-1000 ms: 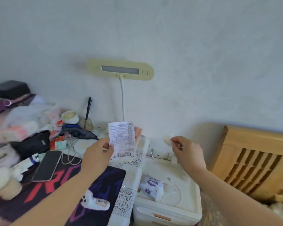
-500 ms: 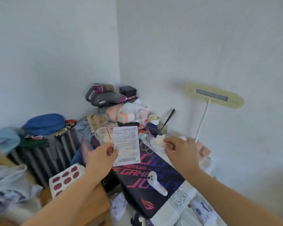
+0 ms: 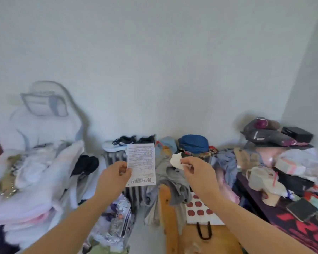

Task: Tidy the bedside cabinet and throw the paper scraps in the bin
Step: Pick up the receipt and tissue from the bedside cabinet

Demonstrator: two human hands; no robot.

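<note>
Hands held forward: left hand (image 3: 114,176) pinches a printed slip (image 3: 141,164), right hand (image 3: 198,173) pinches a torn white scrap (image 3: 175,160). Firm grips needed; no bin in view.

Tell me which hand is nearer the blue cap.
Right. The right hand, pinching a white scrap, is just below the blue cap; the left hand, holding the printed sheet, is farther left.
</note>
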